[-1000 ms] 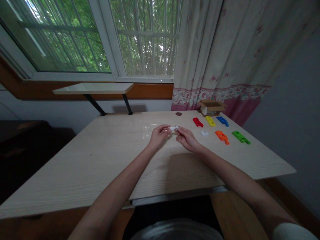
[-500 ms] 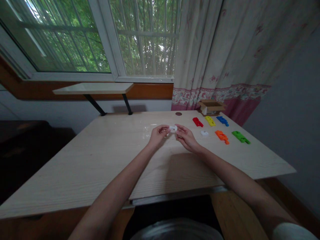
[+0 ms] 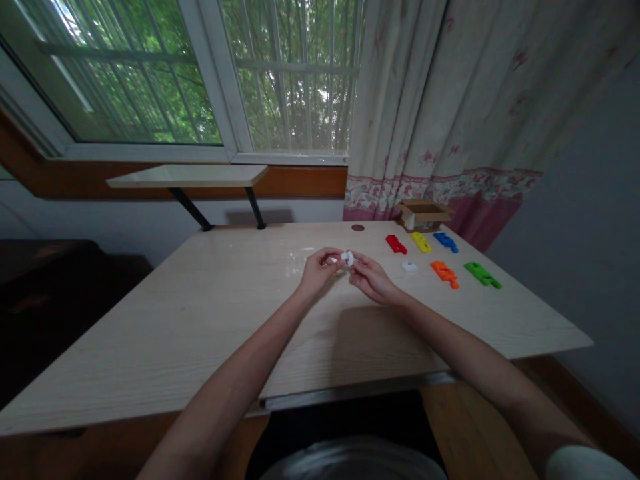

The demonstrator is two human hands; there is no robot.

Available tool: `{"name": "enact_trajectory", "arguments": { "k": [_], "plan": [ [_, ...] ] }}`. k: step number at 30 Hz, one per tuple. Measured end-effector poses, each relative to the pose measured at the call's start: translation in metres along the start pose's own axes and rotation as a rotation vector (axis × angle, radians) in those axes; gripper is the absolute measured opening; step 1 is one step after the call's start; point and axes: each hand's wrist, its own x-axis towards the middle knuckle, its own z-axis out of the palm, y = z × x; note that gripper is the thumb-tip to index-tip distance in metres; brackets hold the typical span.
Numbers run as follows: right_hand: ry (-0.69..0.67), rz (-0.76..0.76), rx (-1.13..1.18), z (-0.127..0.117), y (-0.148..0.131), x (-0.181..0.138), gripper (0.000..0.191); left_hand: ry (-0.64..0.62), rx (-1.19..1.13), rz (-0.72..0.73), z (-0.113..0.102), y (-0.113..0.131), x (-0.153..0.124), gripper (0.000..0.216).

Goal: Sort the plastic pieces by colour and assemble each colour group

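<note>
Left hand [image 3: 319, 272] pinches narrowly, its fingertips closed on a small white plastic piece [image 3: 347, 259] held just above the desk, between both hands. The piece looks light, stiff and slippery; its edges offer the surest hold. Right hand [image 3: 373, 280] pinches its other side. Further right lies a second white piece [image 3: 409, 267].

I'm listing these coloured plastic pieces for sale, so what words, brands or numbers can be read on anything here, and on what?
None can be read. The cardboard box shows no legible print. The white plastic piece between the left hand and right hand, and the coloured plastic pieces, are too small to tell whether they carry any marks.
</note>
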Motion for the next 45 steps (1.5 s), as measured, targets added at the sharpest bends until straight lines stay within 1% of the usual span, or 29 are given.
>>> {"name": "enact_trajectory", "arguments": {
  "k": [6,14,18,24,29,33,36,39,42,45],
  "plan": [
    [-0.026,0.013,0.026,0.001,-0.001,0.0,0.034,0.0,-0.043,-0.032,0.001,0.001,-0.001,0.03],
    [-0.065,0.029,0.061,0.004,-0.003,-0.003,0.036,-0.003,-0.044,-0.031,0.0,-0.002,0.0,0.028],
    [-0.081,0.026,0.054,0.003,-0.003,-0.003,0.035,0.023,-0.04,-0.035,-0.001,-0.004,0.002,0.028],
    [-0.117,0.047,0.063,0.005,-0.006,-0.007,0.033,0.055,-0.093,-0.051,-0.002,-0.01,0.004,0.03],
    [-0.135,0.035,0.058,0.003,-0.006,-0.006,0.037,0.066,-0.104,-0.042,-0.003,-0.009,0.005,0.031],
    [-0.084,-0.055,-0.06,0.001,-0.003,-0.002,0.04,0.068,-0.104,-0.06,-0.002,-0.005,0.004,0.031],
    [-0.01,-0.17,-0.241,0.0,0.0,0.0,0.039,0.052,-0.102,-0.081,-0.001,-0.002,0.003,0.032],
    [0.044,-0.318,-0.43,-0.002,0.002,0.001,0.038,0.02,-0.098,-0.101,0.0,-0.002,0.001,0.034],
    [0.074,-0.442,-0.597,-0.006,0.006,0.001,0.041,0.004,-0.1,-0.116,0.0,-0.004,0.001,0.036],
    [0.079,-0.526,-0.75,-0.011,0.007,0.002,0.046,-0.002,-0.062,-0.094,-0.001,-0.006,0.002,0.035]
  ]
}}
